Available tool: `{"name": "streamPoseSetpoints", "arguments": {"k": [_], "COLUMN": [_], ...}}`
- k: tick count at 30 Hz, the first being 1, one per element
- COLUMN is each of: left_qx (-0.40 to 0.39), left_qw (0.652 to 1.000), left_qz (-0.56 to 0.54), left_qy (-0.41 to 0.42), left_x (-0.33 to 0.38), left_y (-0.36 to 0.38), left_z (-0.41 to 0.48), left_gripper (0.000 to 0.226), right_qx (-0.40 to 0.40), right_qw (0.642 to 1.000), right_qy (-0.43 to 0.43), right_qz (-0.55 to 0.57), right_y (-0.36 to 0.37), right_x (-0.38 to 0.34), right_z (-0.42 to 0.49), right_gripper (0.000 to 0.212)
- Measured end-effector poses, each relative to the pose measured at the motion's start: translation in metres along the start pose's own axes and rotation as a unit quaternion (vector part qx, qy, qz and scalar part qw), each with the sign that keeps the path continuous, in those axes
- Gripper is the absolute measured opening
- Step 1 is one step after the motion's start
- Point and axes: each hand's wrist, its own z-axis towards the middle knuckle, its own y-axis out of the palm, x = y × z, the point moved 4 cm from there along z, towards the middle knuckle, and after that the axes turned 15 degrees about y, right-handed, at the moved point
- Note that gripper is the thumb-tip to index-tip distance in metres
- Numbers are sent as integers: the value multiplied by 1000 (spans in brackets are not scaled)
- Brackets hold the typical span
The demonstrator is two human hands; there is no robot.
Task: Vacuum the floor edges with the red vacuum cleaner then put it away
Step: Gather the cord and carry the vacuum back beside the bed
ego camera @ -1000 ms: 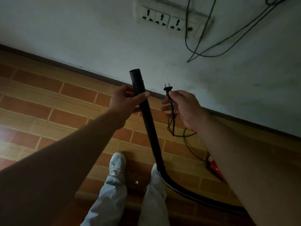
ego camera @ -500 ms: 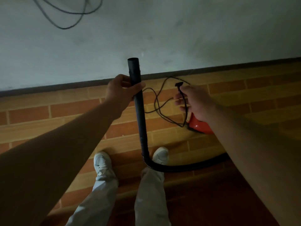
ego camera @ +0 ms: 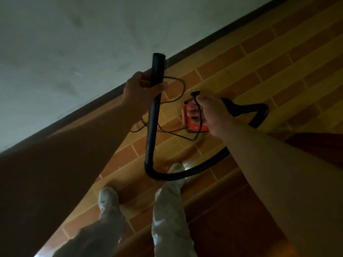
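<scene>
- The left hand has its fingers wrapped around the upper part of the black tube, which stands nearly upright.
- The right hand pinches the plug, the cord looping below.
- The red vacuum cleaner sits on the tiled floor near the wall, partly behind the right hand.
- The hose curves across the floor past a white shoe.

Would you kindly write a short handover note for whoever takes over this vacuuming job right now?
Left hand: gripping the black tube near its open top end, tube upright.
Right hand: pinching the plug, which is unplugged; cord loops loose over the floor.
Red vacuum cleaner: on the brick-pattern floor near the wall, hose curving round the feet.
Done: plug is out.
Left: gather the cord and hose, put the vacuum away.
</scene>
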Motion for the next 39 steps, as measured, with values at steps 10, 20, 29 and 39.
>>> {"name": "streamPoseSetpoints", "arguments": {"k": [10, 20, 29, 39], "left_qx": [-106, -191, -195, -197], "left_qw": [992, 977, 974, 976], "left_qz": [37, 78, 109, 30], "left_qy": [50, 51, 31, -88], "left_x": [11, -12, -31, -117], "left_y": [111, 172, 170, 125], "left_z": [79, 117, 129, 112], "left_gripper": [39, 45, 47, 42], "right_qx": [38, 20, 10, 25], "right_qw": [989, 981, 989, 995], "right_qy": [8, 30, -1, -4], "right_qz": [143, 190, 150, 99], "right_y": [-16, -11, -3, 24], "right_x": [0, 13, 14, 17], "right_z": [72, 119, 131, 182], "right_gripper": [26, 32, 17, 20]}}
